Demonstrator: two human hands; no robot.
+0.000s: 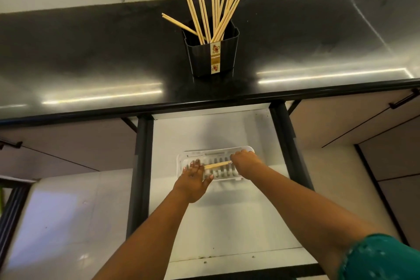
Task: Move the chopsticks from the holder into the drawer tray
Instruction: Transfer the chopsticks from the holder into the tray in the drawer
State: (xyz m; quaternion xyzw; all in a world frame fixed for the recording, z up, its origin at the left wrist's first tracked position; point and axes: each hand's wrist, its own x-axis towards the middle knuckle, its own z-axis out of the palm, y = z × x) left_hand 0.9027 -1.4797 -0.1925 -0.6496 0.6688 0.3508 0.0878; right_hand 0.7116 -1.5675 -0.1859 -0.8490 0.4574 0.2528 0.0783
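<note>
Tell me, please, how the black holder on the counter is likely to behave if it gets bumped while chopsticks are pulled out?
The holder looks like thin plastic, so probably light. It is tall and seems narrower at the base, and the chopsticks fan out well above its rim, so it may tip easily. On the glossy counter it would likely slide.

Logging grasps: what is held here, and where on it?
The right hand holds a chopstick by one end; the left hand lies open at the other end.
</note>
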